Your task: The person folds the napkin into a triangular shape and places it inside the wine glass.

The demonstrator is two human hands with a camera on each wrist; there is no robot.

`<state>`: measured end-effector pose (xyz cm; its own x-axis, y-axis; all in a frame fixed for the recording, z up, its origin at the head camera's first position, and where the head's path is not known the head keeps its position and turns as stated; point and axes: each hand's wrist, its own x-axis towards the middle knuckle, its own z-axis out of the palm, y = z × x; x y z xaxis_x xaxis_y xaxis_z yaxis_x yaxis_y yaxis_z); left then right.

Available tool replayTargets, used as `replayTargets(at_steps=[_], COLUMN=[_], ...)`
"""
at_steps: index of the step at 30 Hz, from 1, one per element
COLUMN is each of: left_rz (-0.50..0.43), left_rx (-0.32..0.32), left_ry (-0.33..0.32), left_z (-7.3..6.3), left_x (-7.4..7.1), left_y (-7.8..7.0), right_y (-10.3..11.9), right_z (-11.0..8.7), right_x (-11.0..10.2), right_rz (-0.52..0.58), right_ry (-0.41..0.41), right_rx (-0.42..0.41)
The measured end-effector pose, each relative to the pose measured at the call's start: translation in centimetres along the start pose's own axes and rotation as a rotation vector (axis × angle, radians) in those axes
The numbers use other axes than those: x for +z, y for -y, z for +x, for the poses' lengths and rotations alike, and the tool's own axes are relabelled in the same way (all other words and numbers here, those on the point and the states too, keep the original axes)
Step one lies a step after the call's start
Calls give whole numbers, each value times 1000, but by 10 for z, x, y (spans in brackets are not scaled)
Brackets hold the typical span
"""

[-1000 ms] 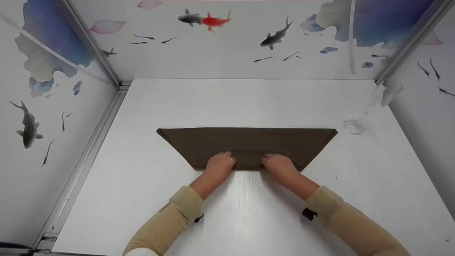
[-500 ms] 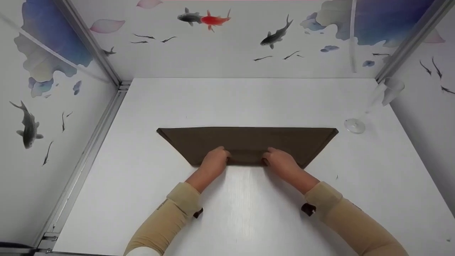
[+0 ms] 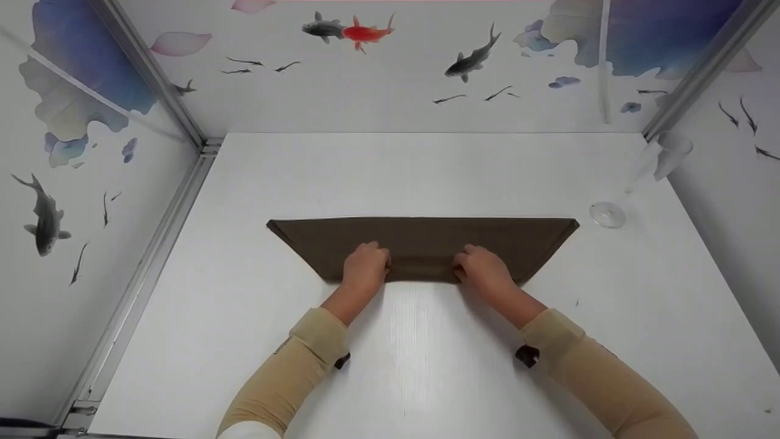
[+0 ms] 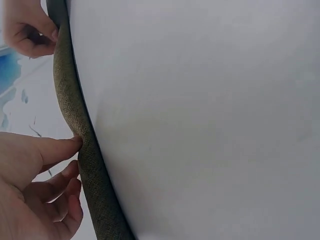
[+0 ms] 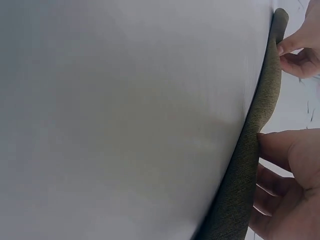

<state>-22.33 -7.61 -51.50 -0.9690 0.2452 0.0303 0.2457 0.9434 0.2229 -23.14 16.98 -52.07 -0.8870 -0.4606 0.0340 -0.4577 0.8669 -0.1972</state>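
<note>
A brown cloth [image 3: 420, 238] lies spread across the table, its far edge wide and straight. Along its near edge runs a thick rounded fold [image 4: 72, 100], which looks like a roll. My left hand [image 3: 365, 268] pinches this edge left of the middle, thumb on the near side and fingertips at the top of the fold. On the other side of the middle, my right hand [image 3: 484, 268] pinches the same edge, as the right wrist view shows with the thumb pressed to the fold [image 5: 245, 165]. A short stretch of the fold shows between both hands.
A clear stemmed glass [image 3: 672, 157] stands on the table to the right, its round foot [image 3: 607, 215] near the cloth's far right corner. White panels printed with fish [image 3: 472, 58] enclose the white table [image 3: 402, 177] at the back and sides, with metal rails [image 3: 177, 225] at the corners.
The cloth's near edge has moved away from me, so the brown area is shallower. Both hands have gone forward with it and a little farther apart. The far edge stays put.
</note>
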Motion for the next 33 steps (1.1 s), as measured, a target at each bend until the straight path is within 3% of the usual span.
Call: replayTargets(at_steps=[5,12,24,33], left_rz=[15,9,78,139], left_rx=[-20,15,102,132], left_ry=[-3,6,-43,23], left_z=[-2,-8,-28,-28], left_x=[2,1,3,0], left_y=[0,4,3,1], right_y=[1,8,19,21], right_z=[-3,-11,-25,-25], right_x=[-1,-2,-4,-6], right_rz=[-53,-81,-184,-246], right_ry=[-53,-51,62,55], right_rx=[-1,-27,-123,-151])
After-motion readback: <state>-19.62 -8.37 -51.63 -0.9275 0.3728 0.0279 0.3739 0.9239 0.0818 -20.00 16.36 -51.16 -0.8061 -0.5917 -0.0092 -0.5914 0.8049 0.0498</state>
